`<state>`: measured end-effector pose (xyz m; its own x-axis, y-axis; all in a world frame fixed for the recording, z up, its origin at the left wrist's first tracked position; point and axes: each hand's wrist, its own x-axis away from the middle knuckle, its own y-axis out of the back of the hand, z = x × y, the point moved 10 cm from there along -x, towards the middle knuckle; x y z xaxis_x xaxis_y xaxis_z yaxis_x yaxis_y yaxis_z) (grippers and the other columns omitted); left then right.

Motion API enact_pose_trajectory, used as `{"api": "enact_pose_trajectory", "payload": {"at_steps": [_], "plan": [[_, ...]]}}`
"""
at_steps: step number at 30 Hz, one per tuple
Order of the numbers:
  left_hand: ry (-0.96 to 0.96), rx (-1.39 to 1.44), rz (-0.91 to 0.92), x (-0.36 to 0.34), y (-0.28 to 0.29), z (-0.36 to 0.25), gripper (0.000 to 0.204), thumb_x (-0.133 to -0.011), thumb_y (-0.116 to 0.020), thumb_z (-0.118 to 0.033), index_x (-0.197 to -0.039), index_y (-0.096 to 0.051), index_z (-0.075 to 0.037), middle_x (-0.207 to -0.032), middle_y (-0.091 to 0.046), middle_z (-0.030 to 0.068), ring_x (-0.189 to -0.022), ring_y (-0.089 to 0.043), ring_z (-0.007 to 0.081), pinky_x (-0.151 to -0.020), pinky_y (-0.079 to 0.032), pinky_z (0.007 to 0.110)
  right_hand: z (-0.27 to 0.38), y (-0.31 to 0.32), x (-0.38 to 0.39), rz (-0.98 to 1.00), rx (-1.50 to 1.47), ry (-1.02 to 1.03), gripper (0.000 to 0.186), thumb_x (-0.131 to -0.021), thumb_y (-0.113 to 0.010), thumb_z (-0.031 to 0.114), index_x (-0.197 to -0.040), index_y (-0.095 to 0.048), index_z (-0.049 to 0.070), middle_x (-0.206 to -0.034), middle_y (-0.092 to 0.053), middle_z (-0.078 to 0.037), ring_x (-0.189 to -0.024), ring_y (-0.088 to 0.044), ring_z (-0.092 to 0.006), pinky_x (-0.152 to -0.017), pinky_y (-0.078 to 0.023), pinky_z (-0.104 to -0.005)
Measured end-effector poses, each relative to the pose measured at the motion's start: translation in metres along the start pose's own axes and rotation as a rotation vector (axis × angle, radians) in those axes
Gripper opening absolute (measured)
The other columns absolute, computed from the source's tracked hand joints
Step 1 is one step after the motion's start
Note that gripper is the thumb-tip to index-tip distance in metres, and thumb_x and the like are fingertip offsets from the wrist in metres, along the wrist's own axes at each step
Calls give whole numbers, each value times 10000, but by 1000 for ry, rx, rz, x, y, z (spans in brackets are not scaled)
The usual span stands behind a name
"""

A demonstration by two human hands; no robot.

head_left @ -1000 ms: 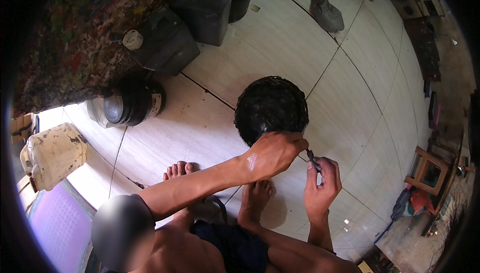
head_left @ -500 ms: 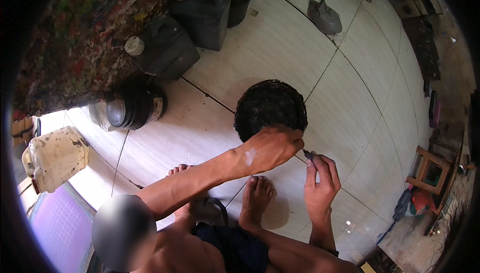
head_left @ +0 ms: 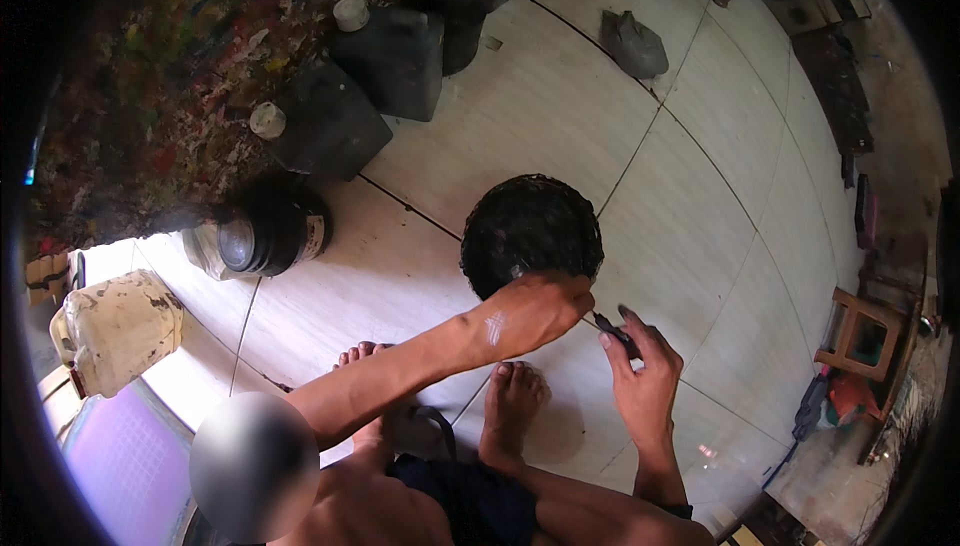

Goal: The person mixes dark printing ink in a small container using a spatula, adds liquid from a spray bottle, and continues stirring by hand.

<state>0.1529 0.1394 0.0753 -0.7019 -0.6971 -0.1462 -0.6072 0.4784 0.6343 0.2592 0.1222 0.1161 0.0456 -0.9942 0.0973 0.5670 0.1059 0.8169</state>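
A round, rough-rimmed black basket-like bowl [head_left: 532, 182] rests on the tiled floor in front of me. My left hand [head_left: 543, 314] is closed over the bowl's near edge, its fingers pinched toward the right. What it grips is hidden. To the right, my right hand [head_left: 645, 366] holds a small, narrow dark object [head_left: 612, 331] between thumb and fingers. The object's left end reaches close to my left fingertips. Dark smudges mark the right fingertips. The bowl's inside is dark, so its contents cannot be made out.
Two dark jerrycans [head_left: 335, 121] with pale caps stand at upper left, beside a paint-crusted surface [head_left: 170, 106]. A black lidded tub [head_left: 270, 236] and a stained cream container [head_left: 125, 331] are at left. A grey bag [head_left: 635, 44] lies far off; a wooden frame [head_left: 858, 339] is at right.
My right hand has tilted, its forefinger now lifted and more of the dark object showing. The left hand stays closed by the bowl. The whole view has shifted slightly.
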Motion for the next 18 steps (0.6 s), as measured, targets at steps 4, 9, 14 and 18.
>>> {"api": "enact_pose_trajectory", "payload": {"at_steps": [4,9,14,18], "plan": [[-19,21,-34,-1,0,-2,122,-750,-517,-42,-837,-540,39,-852,-545,158,-786,-605,321,-689,-493,390,-9,-25,8,223,213,121,179,-891,-522,164,-995,-565,23,-856,-576,-132,-726,-578,-309,-649,-467,-416],[-115,23,-84,0,1,-7,123,-751,-518,-61,-805,-538,49,-819,-536,163,-796,-591,314,-702,-482,380,3,-29,1,187,241,159,98,-815,-612,28,-873,-583,-45,-724,-565,-172,-623,-547,-342,-551,-436,-401],[-179,11,-98,3,-2,-8,133,-744,-518,-63,-818,-537,47,-808,-531,159,-802,-582,308,-721,-477,374,16,-32,-12,262,182,237,100,-824,-598,52,-843,-572,-43,-729,-562,-190,-637,-549,-371,-542,-431,-418],[-171,2,-92,2,-7,-3,135,-745,-519,-65,-821,-535,45,-807,-526,157,-791,-581,303,-703,-479,376,4,-47,-8,254,322,249,95,-822,-598,49,-846,-582,-42,-718,-570,-167,-607,-577,-309,-517,-444,-382]]}}
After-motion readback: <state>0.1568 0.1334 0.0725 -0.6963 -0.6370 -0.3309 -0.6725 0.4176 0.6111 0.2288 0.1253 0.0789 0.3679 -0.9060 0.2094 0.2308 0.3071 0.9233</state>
